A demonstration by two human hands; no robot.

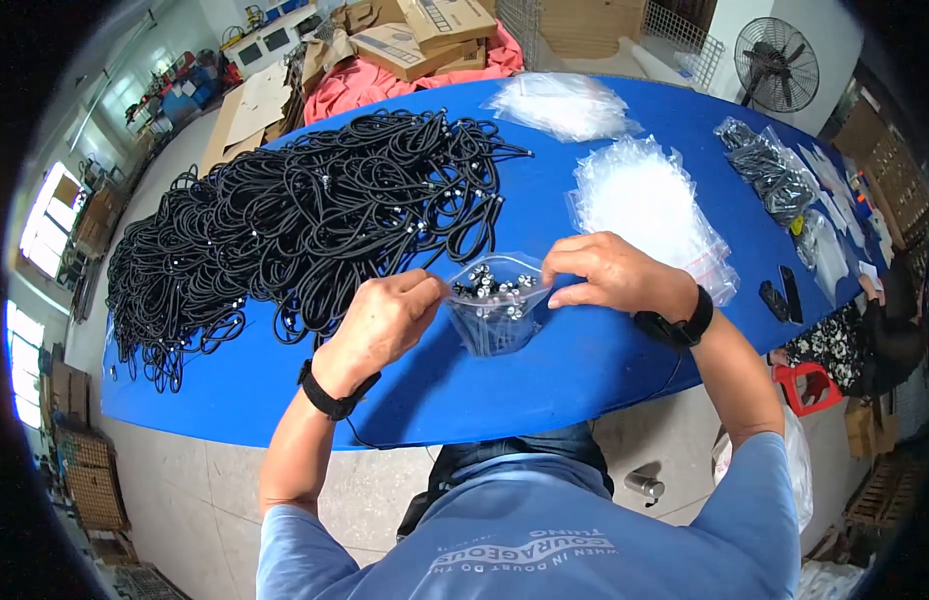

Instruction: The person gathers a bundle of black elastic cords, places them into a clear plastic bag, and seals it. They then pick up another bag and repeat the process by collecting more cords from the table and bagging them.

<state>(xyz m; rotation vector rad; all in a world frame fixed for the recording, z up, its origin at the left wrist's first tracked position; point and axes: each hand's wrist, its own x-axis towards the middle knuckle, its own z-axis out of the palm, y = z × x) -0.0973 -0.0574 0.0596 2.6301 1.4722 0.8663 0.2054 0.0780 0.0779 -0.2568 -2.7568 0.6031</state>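
Observation:
A clear zip bag [489, 338] stands upright between my hands with its mouth spread. Inside it are several black cords with silver metal ends [496, 292] bunched near the top. My left hand [384, 318] pinches the left edge of the bag's mouth. On the opposite edge, my right hand [609, 275] grips the plastic between thumb and fingers. Left of the bag lies a large heap of black elastic cords [294, 215] with small metal ends. Just beyond my right hand sits a stack of clear plastic bags [644, 200].
Another pile of clear bags [564, 105] lies at the far edge of the blue table [464, 400]. At the right are filled bags [769, 175] and a black phone-like object [790, 293], near another person [874, 335]. Cardboard boxes [414, 45] and a fan [776, 65] stand beyond.

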